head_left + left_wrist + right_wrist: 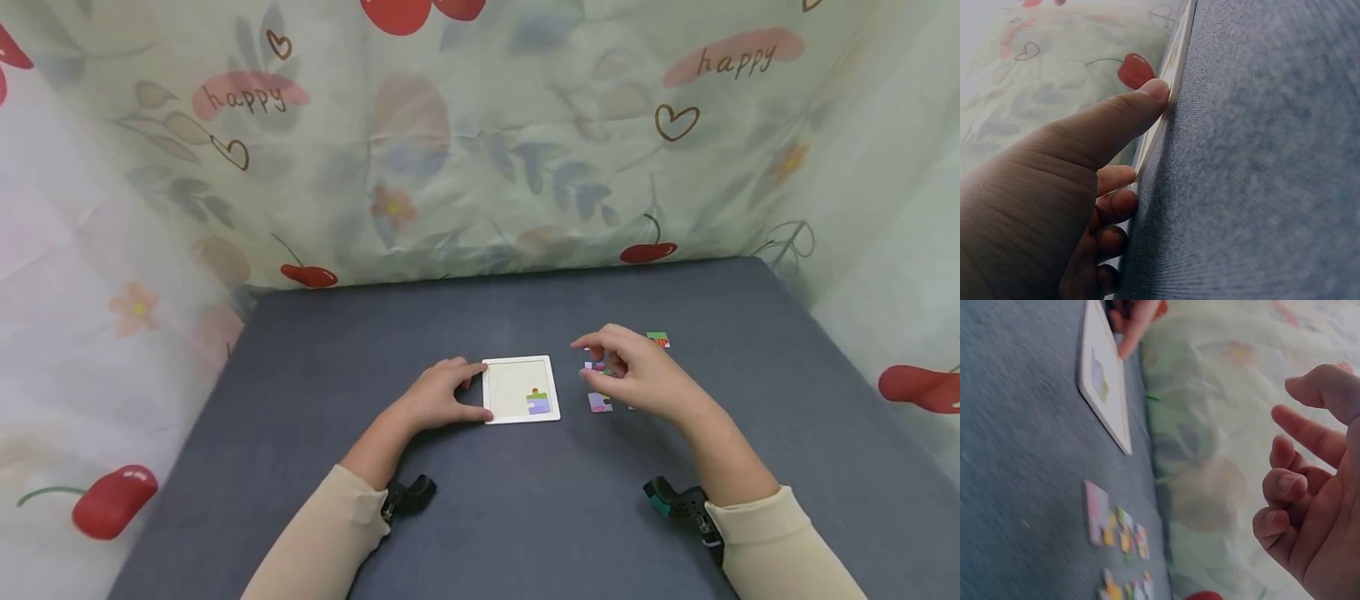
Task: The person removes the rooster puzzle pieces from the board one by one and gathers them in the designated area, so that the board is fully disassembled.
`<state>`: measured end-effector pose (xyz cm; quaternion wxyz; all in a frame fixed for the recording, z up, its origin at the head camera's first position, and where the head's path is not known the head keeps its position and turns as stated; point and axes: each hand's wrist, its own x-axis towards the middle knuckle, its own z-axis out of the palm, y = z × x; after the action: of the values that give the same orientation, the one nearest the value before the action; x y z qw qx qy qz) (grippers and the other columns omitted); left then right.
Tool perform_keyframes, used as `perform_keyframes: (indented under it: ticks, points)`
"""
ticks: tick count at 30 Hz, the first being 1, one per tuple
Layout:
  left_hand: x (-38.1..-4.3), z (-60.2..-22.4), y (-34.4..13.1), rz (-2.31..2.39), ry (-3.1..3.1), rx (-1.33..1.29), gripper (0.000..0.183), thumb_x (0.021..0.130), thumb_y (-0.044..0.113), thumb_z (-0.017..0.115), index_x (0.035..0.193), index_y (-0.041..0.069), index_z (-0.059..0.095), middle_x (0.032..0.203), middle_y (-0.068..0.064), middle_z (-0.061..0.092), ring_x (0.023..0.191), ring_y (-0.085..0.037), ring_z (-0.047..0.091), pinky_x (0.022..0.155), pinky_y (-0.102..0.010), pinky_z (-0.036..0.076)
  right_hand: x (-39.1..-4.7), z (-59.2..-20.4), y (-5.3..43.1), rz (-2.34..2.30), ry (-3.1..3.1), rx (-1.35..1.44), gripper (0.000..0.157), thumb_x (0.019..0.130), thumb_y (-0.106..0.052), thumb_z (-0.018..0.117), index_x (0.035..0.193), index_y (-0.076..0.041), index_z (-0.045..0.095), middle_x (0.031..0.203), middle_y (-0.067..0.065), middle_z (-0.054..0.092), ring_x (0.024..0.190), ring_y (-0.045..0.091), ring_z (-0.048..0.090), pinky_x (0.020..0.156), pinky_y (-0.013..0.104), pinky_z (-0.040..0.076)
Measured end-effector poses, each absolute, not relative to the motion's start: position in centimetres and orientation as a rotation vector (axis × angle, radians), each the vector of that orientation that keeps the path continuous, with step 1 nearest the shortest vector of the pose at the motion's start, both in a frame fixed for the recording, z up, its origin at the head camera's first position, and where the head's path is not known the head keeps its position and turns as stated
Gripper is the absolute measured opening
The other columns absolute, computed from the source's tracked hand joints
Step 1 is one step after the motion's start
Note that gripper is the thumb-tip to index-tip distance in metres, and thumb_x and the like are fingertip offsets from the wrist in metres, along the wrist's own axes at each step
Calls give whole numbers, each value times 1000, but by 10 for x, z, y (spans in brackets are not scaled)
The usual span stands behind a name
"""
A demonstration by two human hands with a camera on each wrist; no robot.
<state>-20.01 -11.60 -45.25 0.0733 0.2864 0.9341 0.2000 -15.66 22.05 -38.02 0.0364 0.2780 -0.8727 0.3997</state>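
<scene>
A white square puzzle tray (517, 392) lies flat on the table, with one purple-and-green puzzle piece (537, 403) in its lower right corner. My left hand (444, 393) holds the tray at its left edge, the thumb near the front corner and the index finger near the back one. In the left wrist view, the thumb (1155, 91) rests on the tray's rim. My right hand (633, 371) hovers over loose puzzle pieces (600, 403) right of the tray. Its thumb and index finger stand apart with nothing between them; the other fingers are bent.
Several loose pieces lie in the right wrist view, among them a pink-purple piece (1097, 512). A green-and-red piece (657, 339) is behind my right hand. Dark grey cloth (480, 517) covers the table, and a printed curtain (480, 167) hangs behind it.
</scene>
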Motion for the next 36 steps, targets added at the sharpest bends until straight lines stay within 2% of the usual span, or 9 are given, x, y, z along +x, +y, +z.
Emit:
perform_keyframes:
  ticks: [7,15,23,36]
  points:
    - [-200,-452,-118,601,2804,851,81,86,56,79,152,17,53,91,1,45,77,-16,39,72,-33,30,-159,-400,196,1284,-2737,938,29,90,-8,78,118,-10,71,94,8,56,62,11,40,61,26,41]
    - [-201,-451,-117,572,2798,854,80,86,56,78,151,17,54,91,2,45,78,-15,39,72,-32,31,-161,-421,182,1243,-2905,873,35,91,-19,80,121,-6,71,91,2,56,68,14,46,65,27,41]
    - [-199,-451,-117,580,2805,842,79,86,56,78,150,17,54,91,2,46,78,-14,40,72,-32,32,-164,-441,175,1181,-2929,866,36,87,-16,81,119,-2,72,81,0,54,67,9,46,63,27,39]
    - [-198,-450,-117,589,2801,840,79,86,55,79,150,17,54,91,1,46,78,-15,40,72,-32,31,-162,-442,170,1029,-2985,796,28,87,-14,80,114,-6,76,74,-4,49,66,9,45,62,27,36]
